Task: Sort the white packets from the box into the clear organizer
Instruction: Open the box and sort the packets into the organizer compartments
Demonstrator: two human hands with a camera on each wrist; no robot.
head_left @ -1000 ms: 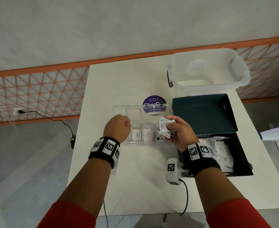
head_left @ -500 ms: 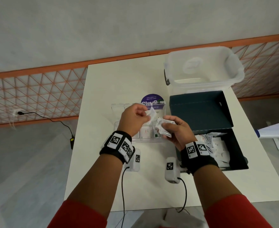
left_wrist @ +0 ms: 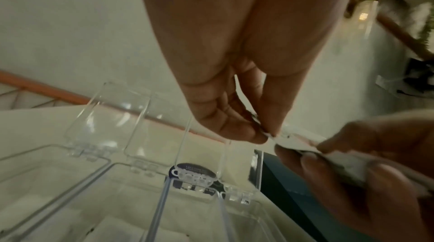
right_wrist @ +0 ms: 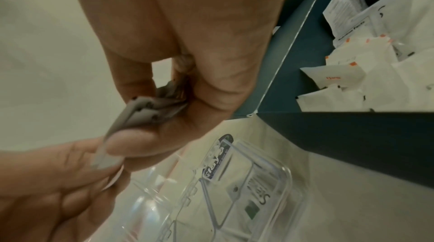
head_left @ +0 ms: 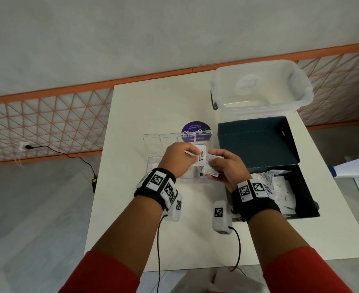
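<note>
Both hands meet above the clear organizer (head_left: 155, 138), whose lids stand open. My left hand (head_left: 192, 154) pinches the end of a white packet (head_left: 202, 158) labelled Stevia. My right hand (head_left: 213, 164) grips a small bundle of white packets (head_left: 211, 171), and its thumb lies on the Stevia packet too. In the left wrist view the left hand's fingertips (left_wrist: 263, 135) pinch the packet (left_wrist: 298, 140). The right wrist view shows the bundle (right_wrist: 145, 110) in the right hand and another Stevia packet (right_wrist: 258, 196) lying in an organizer compartment. More white packets (head_left: 284, 187) fill the dark box (head_left: 305, 187).
The box's open lid (head_left: 256, 140) lies flat behind it. A clear plastic tub (head_left: 259, 87) stands at the table's back right. A purple round sticker (head_left: 195, 128) sits behind the organizer. Wrist-camera cables hang over the table's near edge (head_left: 195, 269).
My left hand has moved right from the organizer's left side to my right hand and taken hold of a Stevia packet from the bundle. My right hand stayed over the organizer's right end.
</note>
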